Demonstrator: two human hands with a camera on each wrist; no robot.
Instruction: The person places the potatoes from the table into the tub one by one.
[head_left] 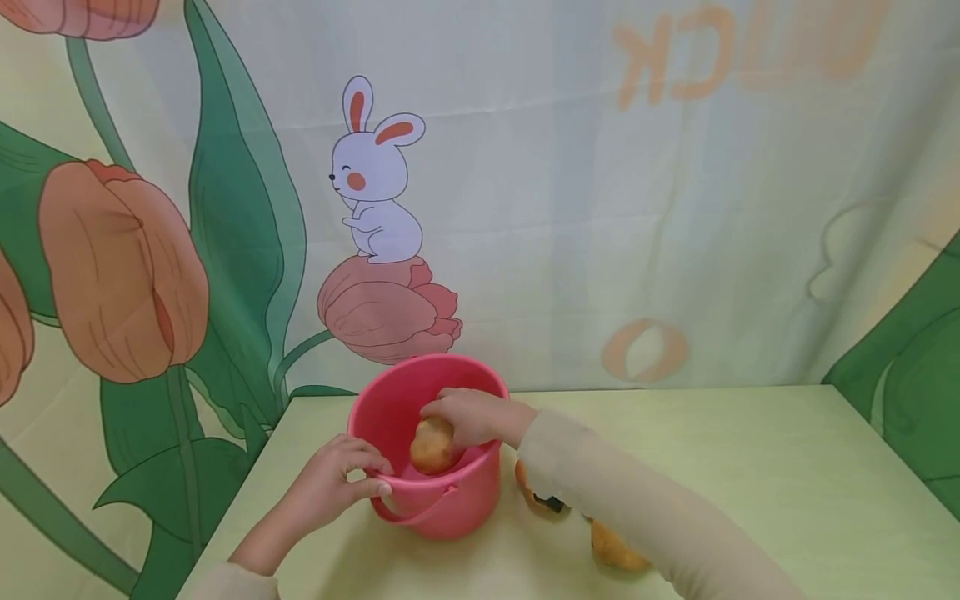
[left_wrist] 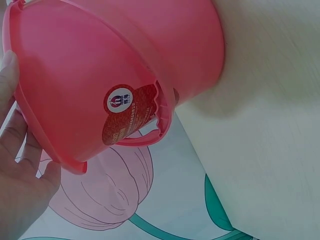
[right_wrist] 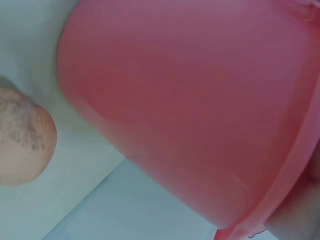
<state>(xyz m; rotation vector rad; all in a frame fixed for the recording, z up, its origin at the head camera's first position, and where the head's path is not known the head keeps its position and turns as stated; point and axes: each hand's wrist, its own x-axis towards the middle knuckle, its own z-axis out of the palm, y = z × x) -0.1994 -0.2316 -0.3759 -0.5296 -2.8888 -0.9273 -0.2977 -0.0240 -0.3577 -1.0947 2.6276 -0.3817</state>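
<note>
A pink bucket (head_left: 465, 500) stands tilted towards me on the table, its handle hanging at the front. My left hand (head_left: 333, 479) grips its near left rim, thumb outside and fingers over the edge. The left wrist view shows that hand (left_wrist: 25, 170) at the rim, beside a red label (left_wrist: 130, 112) on the wall. My right hand (head_left: 468, 417) reaches inside the bucket and holds a potato (head_left: 432, 446) above the bottom. In the right wrist view the bucket wall (right_wrist: 190, 110) hides most of this hand.
Right of the bucket lies a brown potato-like thing (head_left: 530, 490) with a black patch by it, partly behind my sleeve. Another potato (head_left: 617, 547) lies nearer me, partly under the forearm. A curtain (head_left: 525, 208) printed with tulips and a rabbit hangs behind the pale table (head_left: 750, 467).
</note>
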